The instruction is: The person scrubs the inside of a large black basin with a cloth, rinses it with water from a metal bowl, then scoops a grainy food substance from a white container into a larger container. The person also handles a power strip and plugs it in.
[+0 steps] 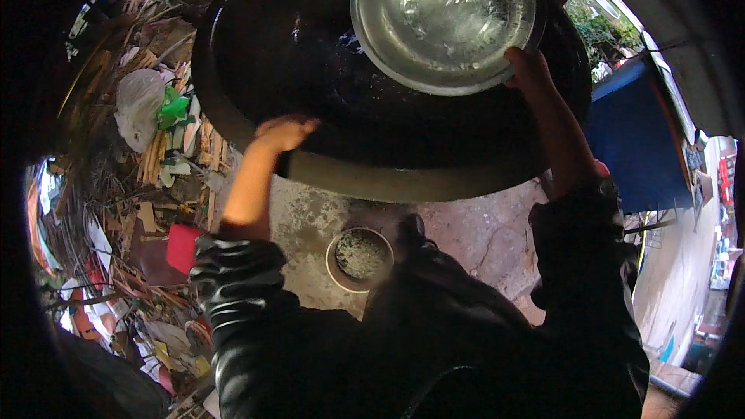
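A large, dark, round pan or wok (279, 70) with a broad rim stretches across the top of the view. Over its right part is a shiny metal basin (442, 17), whose near right rim my right hand (527, 67) grips. Wet-looking glints show inside the basin; whether it holds water I cannot tell. My left hand (288, 132) is at the dark pan's near left rim, slightly blurred, with its fingers over the edge. Whether those fingers grip the rim is not clear.
A round container (359, 260) with pale, crumbly contents stands on the concrete floor (302, 209) below the pan. Wood scraps (154, 157), a clear plastic bag (139, 107) and litter are heaped at the left. A blue panel (637, 139) stands at the right.
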The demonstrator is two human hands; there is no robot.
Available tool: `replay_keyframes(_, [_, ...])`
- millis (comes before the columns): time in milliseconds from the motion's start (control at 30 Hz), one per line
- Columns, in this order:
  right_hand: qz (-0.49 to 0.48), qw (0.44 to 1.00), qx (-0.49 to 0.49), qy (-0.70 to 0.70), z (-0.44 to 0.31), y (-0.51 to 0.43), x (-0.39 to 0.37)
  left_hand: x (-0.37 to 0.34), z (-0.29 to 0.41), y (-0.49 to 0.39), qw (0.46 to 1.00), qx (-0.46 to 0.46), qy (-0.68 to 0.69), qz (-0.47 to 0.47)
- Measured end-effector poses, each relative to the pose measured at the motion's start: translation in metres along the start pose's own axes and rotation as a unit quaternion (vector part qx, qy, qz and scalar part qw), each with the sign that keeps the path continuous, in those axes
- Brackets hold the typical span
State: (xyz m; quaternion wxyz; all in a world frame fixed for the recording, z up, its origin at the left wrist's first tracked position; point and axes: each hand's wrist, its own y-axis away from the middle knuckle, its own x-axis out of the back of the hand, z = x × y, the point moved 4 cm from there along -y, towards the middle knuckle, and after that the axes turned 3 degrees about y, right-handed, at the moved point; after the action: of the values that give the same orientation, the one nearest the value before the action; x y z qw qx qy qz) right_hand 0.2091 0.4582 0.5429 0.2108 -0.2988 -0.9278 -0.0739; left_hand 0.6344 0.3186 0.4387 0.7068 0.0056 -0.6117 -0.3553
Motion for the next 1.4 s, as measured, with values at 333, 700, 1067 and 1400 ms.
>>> replay_keyframes(333, [0.171, 0.971, 0.151, 0.067, -0.031, 0.182, 0.051, -0.064, 0.156, -0.010, 0.952, -0.218, 0.085, -0.199])
replay_keyframes(700, [0.488, 0.845, -0.161, -0.149, 0.178, 0.596, 0.218, -0.079, 0.148, -0.052, 0.966, -0.243, 0.078, -0.049])
replay_keyframes(1067, [0.749, 0.253, -0.401, -0.462, 0.327, 1.081, 0.079, -0.298, 0.371, 0.134, 0.911, -0.370, -0.150, 0.105])
replay_keyframes(1400, [0.708, 0.448, -0.213, -0.504, 0.328, 1.231, 0.066, -0.600, 0.564, 0.469, 0.504, -0.685, -0.331, -0.408])
